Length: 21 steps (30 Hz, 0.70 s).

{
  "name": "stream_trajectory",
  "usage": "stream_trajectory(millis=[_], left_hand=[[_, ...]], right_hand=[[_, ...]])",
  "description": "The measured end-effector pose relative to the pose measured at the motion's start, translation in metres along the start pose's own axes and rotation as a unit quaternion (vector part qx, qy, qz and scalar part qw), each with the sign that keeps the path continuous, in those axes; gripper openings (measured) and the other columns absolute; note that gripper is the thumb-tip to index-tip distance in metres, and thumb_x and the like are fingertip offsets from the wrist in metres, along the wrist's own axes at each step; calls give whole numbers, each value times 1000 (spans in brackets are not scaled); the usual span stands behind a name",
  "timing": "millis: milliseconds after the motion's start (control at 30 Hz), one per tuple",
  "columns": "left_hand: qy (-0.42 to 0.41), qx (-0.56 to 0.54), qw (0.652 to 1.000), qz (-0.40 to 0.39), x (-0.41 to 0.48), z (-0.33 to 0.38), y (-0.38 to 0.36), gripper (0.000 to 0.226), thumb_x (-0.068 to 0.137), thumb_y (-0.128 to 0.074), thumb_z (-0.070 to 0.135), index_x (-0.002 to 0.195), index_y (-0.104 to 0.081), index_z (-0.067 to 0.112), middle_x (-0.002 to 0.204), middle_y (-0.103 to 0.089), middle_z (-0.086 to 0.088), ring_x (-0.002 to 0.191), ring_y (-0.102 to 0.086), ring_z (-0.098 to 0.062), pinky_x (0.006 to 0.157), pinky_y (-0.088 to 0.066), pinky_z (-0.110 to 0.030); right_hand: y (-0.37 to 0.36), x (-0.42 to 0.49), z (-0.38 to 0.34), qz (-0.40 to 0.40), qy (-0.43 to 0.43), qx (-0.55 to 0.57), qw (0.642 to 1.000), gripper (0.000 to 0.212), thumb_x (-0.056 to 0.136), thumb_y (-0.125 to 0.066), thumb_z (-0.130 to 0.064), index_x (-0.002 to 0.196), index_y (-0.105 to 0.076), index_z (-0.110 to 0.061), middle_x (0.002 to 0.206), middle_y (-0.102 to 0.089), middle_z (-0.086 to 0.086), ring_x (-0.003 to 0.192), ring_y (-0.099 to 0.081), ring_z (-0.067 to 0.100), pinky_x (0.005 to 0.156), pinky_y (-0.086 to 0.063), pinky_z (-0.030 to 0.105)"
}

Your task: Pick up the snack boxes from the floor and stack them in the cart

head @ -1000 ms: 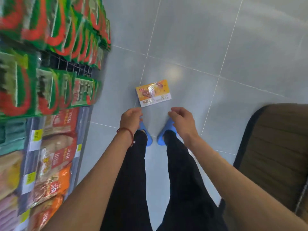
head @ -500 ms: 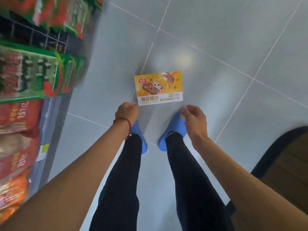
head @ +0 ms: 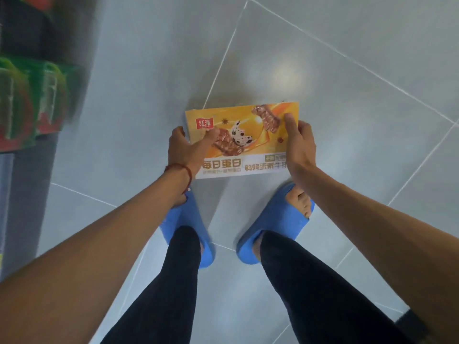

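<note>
Between left-hand fingers (head: 177, 134) and right-hand fingers (head: 291, 125), snack box (head: 244, 145).

One wide-angle camera, worn on the person's head, is supplying the only view. It is looking steeply down and slightly forward onto the tiled floor (head: 323, 58). It is sitting close to the work: the legs and blue slippers (head: 273, 219) are filling the lower frame, and the snack box (head: 243, 135) is showing near centre. A blurred shelf (head: 29, 108) is occupying the left edge.
</note>
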<state>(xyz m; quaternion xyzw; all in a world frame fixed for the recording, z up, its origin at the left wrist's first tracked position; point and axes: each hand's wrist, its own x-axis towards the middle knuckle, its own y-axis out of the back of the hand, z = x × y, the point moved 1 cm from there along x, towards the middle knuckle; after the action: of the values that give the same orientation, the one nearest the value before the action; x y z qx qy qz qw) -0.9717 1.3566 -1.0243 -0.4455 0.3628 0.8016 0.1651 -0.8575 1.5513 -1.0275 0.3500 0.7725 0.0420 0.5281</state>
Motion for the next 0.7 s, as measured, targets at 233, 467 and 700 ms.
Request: stream_trajectory(millis=[233,467,700], left_hand=[[16,-80,996,-23,19,-1,-13,61,78,-77,59,121,-61,19,109,-72,3,94,-70,-14,74,-54,-26],[5,-58,998,-39,-17,19,5,50,86,-72,53,122,-58,20,107,-71,2,93,-71,-18,78,-58,-32],[7,-54,996,-78,-123,61,62,48,90,-71,48,122,-50,20,106,-71,2,87,-73,-15,66,-59,-29]], right_hand=[[-9,17,7,-14,3,12,1000,33,101,-49,-60,94,-61,-30,110,-69,1,93,-67,14,80,-50,32],[11,-23,6,-85,-72,82,990,67,78,-58,-77,119,-67,-25,108,-78,1,96,-75,23,84,-56,39],[60,-120,-30,-112,-84,138,980,88,74,-54,-84,124,-67,-13,110,-78,12,99,-76,35,95,-59,53]])
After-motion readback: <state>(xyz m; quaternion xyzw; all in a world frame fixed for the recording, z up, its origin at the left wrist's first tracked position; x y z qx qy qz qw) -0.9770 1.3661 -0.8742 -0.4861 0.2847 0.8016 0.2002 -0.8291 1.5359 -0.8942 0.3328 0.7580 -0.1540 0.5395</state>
